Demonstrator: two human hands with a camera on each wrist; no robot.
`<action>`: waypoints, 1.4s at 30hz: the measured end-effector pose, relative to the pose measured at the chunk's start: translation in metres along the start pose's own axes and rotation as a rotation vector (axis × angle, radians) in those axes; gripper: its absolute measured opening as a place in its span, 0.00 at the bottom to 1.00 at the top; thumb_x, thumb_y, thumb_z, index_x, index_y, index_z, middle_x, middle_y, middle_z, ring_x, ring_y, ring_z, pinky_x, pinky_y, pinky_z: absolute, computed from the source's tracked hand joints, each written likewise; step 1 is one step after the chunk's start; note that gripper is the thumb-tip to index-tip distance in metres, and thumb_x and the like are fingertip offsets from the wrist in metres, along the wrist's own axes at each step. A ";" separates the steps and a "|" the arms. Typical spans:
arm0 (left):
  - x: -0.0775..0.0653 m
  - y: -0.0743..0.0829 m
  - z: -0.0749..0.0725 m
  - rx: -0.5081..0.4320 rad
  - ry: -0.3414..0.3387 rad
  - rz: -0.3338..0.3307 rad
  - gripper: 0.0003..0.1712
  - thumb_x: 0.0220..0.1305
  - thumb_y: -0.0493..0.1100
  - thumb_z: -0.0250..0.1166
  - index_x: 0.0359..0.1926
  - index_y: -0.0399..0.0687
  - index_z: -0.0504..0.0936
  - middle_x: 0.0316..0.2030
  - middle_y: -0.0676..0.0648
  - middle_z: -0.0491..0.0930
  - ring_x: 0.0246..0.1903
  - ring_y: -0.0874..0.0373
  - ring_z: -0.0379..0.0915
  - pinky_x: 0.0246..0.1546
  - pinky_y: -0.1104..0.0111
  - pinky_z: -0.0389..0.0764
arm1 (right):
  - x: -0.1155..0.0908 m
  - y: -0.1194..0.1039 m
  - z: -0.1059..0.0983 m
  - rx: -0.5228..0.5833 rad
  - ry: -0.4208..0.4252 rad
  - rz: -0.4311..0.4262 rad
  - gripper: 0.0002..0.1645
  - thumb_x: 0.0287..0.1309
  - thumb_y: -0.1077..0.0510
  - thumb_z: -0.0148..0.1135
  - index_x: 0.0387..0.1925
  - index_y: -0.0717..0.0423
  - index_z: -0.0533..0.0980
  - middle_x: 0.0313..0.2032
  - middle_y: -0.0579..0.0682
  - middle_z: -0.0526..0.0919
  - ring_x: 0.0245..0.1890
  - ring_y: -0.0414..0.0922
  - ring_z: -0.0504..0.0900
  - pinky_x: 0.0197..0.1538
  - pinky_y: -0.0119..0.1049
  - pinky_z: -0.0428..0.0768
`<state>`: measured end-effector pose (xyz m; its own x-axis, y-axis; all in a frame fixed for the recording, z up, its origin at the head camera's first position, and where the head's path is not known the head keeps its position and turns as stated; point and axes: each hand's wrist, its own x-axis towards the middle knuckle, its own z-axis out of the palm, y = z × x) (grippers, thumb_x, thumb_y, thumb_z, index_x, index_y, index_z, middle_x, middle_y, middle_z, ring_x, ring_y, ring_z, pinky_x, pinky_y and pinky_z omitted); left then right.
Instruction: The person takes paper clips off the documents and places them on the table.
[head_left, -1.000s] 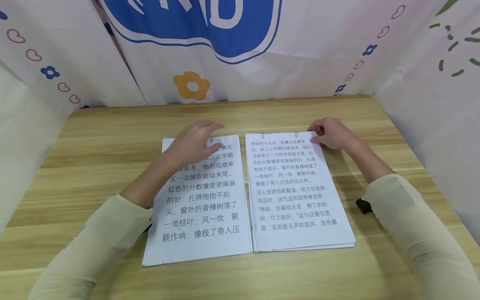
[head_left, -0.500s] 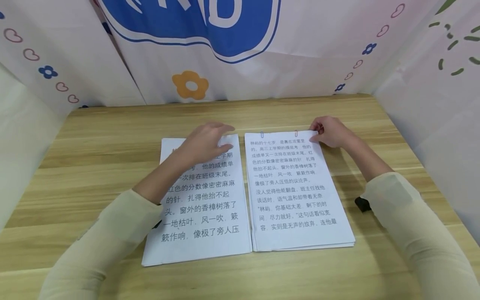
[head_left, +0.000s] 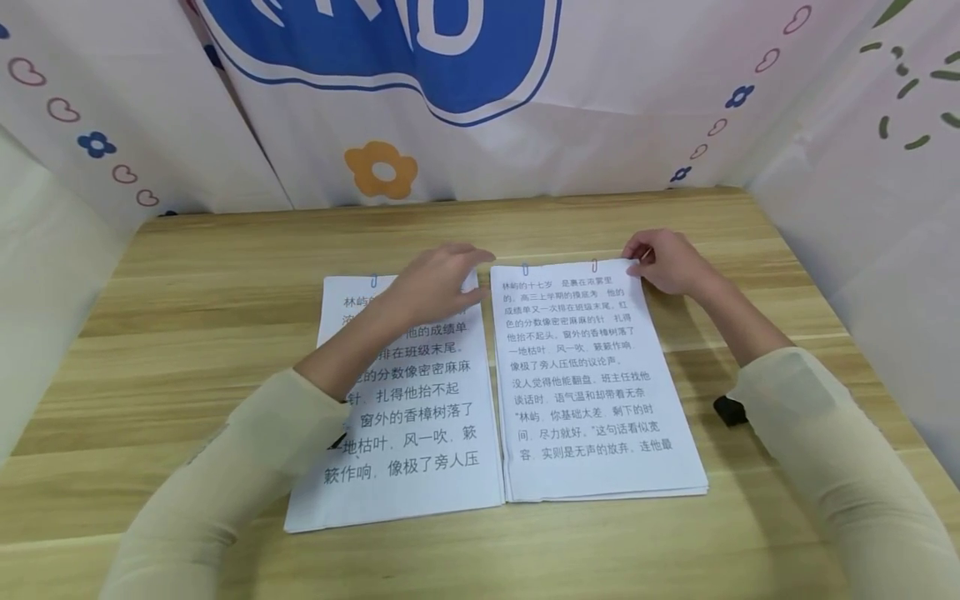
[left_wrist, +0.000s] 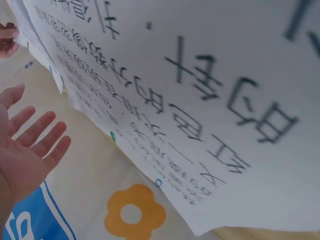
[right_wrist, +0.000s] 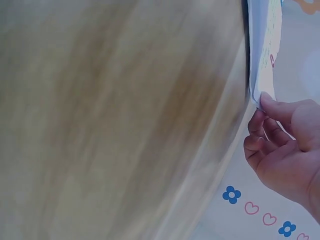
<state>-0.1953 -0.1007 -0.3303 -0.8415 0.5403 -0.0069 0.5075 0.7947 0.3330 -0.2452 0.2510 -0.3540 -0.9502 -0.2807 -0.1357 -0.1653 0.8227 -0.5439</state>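
Observation:
Two stacks of printed sheets lie side by side: a left stack (head_left: pixel 408 492) with large characters and a right stack (head_left: pixel 592 392) with smaller ones. My left hand (head_left: pixel 438 287) hovers over the left stack's upper right corner, fingers spread and holding nothing; the left wrist view shows its open palm (left_wrist: pixel 22 155). With thumb and fingertips, my right hand (head_left: pixel 663 262) pinches the right stack's far right corner. A blue paper clip (head_left: pixel 374 282) and a green clip (left_wrist: pixel 113 136) sit on the left stack's far edge. The right stack bears a blue clip (head_left: pixel 525 269) and a red clip (head_left: pixel 595 266).
The stacks lie on a wood-grain table (head_left: pixel 210 333) with a narrow gap between them. Printed white cloth (head_left: pixel 600 142) hangs behind the table's far edge and along both sides. A small black piece (head_left: pixel 729 410) shows at the right sleeve.
My left hand has slid rightward over the left stack to its right edge, uncovering the blue clip. My right hand keeps its pinch and has shifted slightly away and right with the corner.

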 end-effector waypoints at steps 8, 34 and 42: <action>0.012 0.010 0.001 -0.008 -0.034 0.012 0.32 0.72 0.46 0.67 0.72 0.41 0.72 0.69 0.39 0.73 0.66 0.45 0.73 0.70 0.54 0.71 | -0.003 -0.002 -0.001 0.029 0.041 0.015 0.08 0.68 0.71 0.59 0.47 0.69 0.77 0.44 0.65 0.78 0.45 0.58 0.74 0.50 0.48 0.74; 0.068 0.031 0.020 -0.093 -0.036 0.000 0.25 0.74 0.38 0.64 0.70 0.41 0.75 0.67 0.42 0.77 0.67 0.48 0.72 0.68 0.58 0.72 | -0.014 0.006 -0.006 0.258 0.116 0.010 0.09 0.69 0.71 0.62 0.48 0.68 0.78 0.48 0.65 0.79 0.44 0.55 0.79 0.38 0.30 0.83; 0.082 0.033 0.021 -0.188 -0.003 -0.008 0.21 0.74 0.33 0.61 0.65 0.40 0.79 0.59 0.41 0.81 0.60 0.50 0.77 0.63 0.61 0.77 | -0.014 0.009 -0.008 0.304 0.134 -0.009 0.09 0.67 0.72 0.63 0.47 0.69 0.78 0.48 0.65 0.79 0.43 0.53 0.80 0.38 0.29 0.83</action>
<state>-0.2430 -0.0242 -0.3400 -0.8448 0.5349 -0.0130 0.4567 0.7335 0.5034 -0.2354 0.2663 -0.3500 -0.9786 -0.2034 -0.0308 -0.1067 0.6299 -0.7693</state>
